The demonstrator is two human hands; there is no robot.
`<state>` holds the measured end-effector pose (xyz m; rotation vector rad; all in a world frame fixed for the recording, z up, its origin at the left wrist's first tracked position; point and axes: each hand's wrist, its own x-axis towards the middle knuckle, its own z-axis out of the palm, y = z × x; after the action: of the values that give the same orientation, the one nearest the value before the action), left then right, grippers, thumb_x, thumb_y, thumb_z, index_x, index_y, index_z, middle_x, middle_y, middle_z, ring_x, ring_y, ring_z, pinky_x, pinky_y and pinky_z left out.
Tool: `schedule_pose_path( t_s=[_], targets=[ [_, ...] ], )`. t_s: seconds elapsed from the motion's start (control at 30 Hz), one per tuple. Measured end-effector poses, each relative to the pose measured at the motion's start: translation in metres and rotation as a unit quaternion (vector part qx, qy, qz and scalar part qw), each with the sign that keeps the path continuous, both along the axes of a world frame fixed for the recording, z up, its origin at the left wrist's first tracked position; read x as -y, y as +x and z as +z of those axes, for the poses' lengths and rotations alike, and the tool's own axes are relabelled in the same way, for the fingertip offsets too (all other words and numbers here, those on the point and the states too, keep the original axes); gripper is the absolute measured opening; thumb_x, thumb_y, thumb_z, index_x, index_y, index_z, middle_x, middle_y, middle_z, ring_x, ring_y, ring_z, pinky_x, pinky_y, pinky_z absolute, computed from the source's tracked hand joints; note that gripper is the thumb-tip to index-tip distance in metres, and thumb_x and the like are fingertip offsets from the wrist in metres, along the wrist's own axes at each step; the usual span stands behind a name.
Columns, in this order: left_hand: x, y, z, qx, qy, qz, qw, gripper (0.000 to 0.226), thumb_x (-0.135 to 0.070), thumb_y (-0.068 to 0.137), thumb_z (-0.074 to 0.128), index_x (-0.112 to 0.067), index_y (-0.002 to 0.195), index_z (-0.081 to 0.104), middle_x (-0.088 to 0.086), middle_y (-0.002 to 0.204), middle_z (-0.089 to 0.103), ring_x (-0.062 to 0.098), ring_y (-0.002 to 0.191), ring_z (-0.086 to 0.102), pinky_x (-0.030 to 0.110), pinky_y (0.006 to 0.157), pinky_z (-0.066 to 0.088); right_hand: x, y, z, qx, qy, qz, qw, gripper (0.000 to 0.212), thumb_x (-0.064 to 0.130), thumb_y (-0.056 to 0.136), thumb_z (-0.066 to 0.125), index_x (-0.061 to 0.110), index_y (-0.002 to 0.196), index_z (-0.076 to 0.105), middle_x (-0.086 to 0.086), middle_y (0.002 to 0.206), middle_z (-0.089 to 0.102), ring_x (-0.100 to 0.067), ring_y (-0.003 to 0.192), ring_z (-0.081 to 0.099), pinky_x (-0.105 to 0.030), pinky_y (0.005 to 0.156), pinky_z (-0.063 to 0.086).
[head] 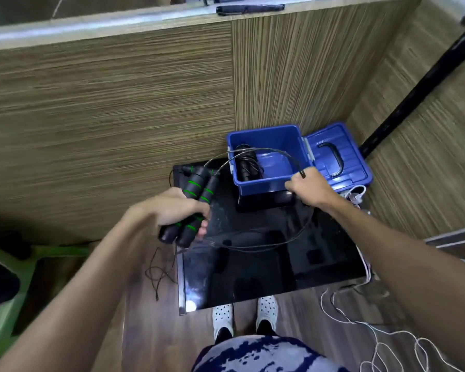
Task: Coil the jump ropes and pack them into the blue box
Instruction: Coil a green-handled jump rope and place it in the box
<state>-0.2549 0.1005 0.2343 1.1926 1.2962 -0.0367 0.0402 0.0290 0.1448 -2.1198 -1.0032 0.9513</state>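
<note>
My left hand (172,208) grips both black handles with green rings (196,191) of a jump rope, held side by side above the black table (266,264). Its thin black cord (274,153) loops up over the blue box and back down across the table. My right hand (306,189) is closed on that cord just in front of the box. The open blue box (269,181) stands at the table's far edge. A coiled black jump rope (246,165) lies inside it on the left.
The box's blue lid (336,157) with a black handle hangs open to the right. Wooden panels enclose the back and right. A white cord (360,318) trails over the floor at right, a thin dark string (159,272) lies left of the table, and a green stool (14,277) stands far left.
</note>
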Motion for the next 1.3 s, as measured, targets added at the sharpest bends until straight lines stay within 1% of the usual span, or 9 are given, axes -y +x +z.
schedule_pose_path(
  t_s=[0.1, 0.2, 0.4, 0.5, 0.57, 0.83, 0.97, 1.1, 1.3],
  targets=[
    [0.002, 0.011, -0.042, -0.020, -0.025, 0.119, 0.992, 0.011, -0.001, 0.071, 0.072, 0.005, 0.072, 0.063, 0.025, 0.078, 0.073, 0.032, 0.068, 0.068, 0.051, 0.084, 0.057, -0.006, -0.014, 0.030, -0.130, 0.049, 0.021, 0.990, 0.047, 0.008, 0.087, 0.061, 0.025, 0.061, 0.026, 0.004, 0.053, 0.021, -0.013, 0.047, 0.019, -0.027, 0.048, 0.012],
    [0.005, 0.024, -0.070, 0.033, -0.064, 0.228, 0.971, 0.011, 0.003, 0.086, 0.065, 0.002, 0.076, 0.059, 0.016, 0.060, 0.067, 0.025, 0.050, 0.062, 0.037, 0.057, 0.061, -0.007, -0.035, 0.062, -0.221, 0.096, 0.078, 0.967, 0.049, 0.033, 0.102, 0.054, 0.026, 0.068, 0.020, 0.004, 0.057, 0.016, -0.010, 0.048, 0.012, -0.030, 0.049, 0.006],
    [0.001, 0.062, -0.069, 0.231, -0.193, 0.399, 0.866, 0.028, -0.020, 0.103, 0.054, -0.004, 0.080, 0.055, 0.005, 0.066, 0.053, 0.013, 0.049, 0.058, 0.028, 0.062, 0.060, 0.012, -0.094, 0.070, -0.246, 0.078, 0.134, 0.957, 0.044, 0.037, 0.109, 0.034, 0.023, 0.068, 0.029, 0.005, 0.053, 0.017, -0.009, 0.042, 0.013, -0.019, 0.040, 0.012],
    [-0.007, 0.072, -0.052, 0.272, -0.191, 0.440, 0.834, 0.026, -0.019, 0.104, 0.046, -0.006, 0.082, 0.053, 0.007, 0.072, 0.053, 0.015, 0.045, 0.058, 0.022, 0.044, 0.054, 0.030, -0.107, 0.052, -0.232, 0.070, 0.153, 0.958, 0.046, 0.032, 0.110, 0.036, 0.021, 0.065, 0.032, 0.009, 0.050, 0.022, -0.005, 0.040, 0.016, -0.019, 0.039, 0.016],
    [-0.011, 0.074, -0.047, 0.291, -0.205, 0.454, 0.817, 0.020, -0.018, 0.100, 0.047, -0.006, 0.085, 0.053, 0.007, 0.070, 0.053, 0.017, 0.043, 0.058, 0.029, 0.057, 0.058, 0.039, -0.110, 0.042, -0.225, 0.065, 0.159, 0.959, 0.045, 0.030, 0.110, 0.035, 0.019, 0.067, 0.034, 0.010, 0.050, 0.023, -0.004, 0.040, 0.018, -0.018, 0.039, 0.018],
    [-0.015, 0.082, -0.048, 0.307, -0.170, 0.437, 0.828, 0.047, -0.056, 0.086, 0.057, -0.009, 0.083, 0.055, 0.006, 0.069, 0.052, 0.019, 0.056, 0.053, 0.028, 0.062, 0.053, 0.045, -0.110, 0.030, -0.155, 0.078, 0.170, 0.970, 0.049, 0.031, 0.109, 0.036, 0.005, 0.067, 0.032, 0.006, 0.055, 0.024, -0.008, 0.048, 0.020, -0.024, 0.049, 0.023],
    [-0.017, 0.083, -0.051, 0.266, -0.141, 0.401, 0.865, 0.025, -0.028, 0.083, 0.080, -0.012, 0.086, 0.061, 0.002, 0.062, 0.053, 0.013, 0.045, 0.056, 0.025, 0.054, 0.057, 0.044, -0.109, 0.030, -0.063, 0.102, 0.216, 0.969, 0.052, 0.029, 0.109, 0.038, -0.003, 0.068, 0.033, -0.004, 0.063, 0.029, -0.012, 0.057, 0.024, -0.033, 0.055, 0.024],
    [-0.019, 0.083, -0.057, 0.236, -0.116, 0.425, 0.866, 0.014, 0.003, 0.086, 0.065, -0.005, 0.078, 0.056, 0.007, 0.062, 0.054, 0.015, 0.046, 0.056, 0.031, 0.070, 0.061, 0.045, -0.112, 0.027, -0.005, 0.112, 0.255, 0.960, 0.055, 0.042, 0.106, 0.033, 0.001, 0.069, 0.034, -0.003, 0.064, 0.031, -0.014, 0.060, 0.026, -0.042, 0.058, 0.030],
    [-0.018, 0.081, -0.052, 0.306, -0.108, 0.423, 0.846, 0.011, -0.004, 0.097, 0.062, -0.001, 0.086, 0.058, 0.009, 0.067, 0.061, 0.016, 0.052, 0.061, 0.033, 0.067, 0.061, 0.046, -0.104, 0.015, -0.057, 0.077, 0.236, 0.967, 0.049, 0.034, 0.109, 0.035, 0.015, 0.064, 0.036, 0.008, 0.059, 0.032, -0.007, 0.054, 0.027, -0.026, 0.054, 0.026]
  ],
)
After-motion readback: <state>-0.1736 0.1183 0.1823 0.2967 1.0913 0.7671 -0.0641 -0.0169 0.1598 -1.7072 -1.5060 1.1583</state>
